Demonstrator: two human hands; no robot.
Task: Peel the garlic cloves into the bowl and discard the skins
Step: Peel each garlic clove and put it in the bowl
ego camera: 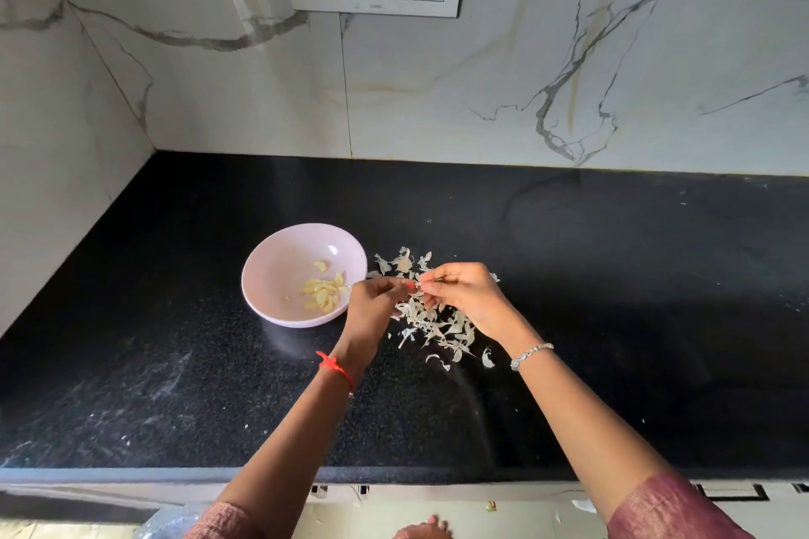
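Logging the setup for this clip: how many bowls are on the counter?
1. The pink bowl sits on the black counter, left of the pile of garlic skins, with peeled cloves inside. Nothing in view looks big enough to hide another.

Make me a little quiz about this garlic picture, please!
1. True or false: the peeled cloves lie inside the pink bowl.
2. Where is the pile of skins? A: in the bowl. B: on the black counter, right of the bowl. C: on the floor.
3. How many hands pinch the small garlic piece?

Key: 1 true. 2 B. 3 two, the left hand and the right hand.
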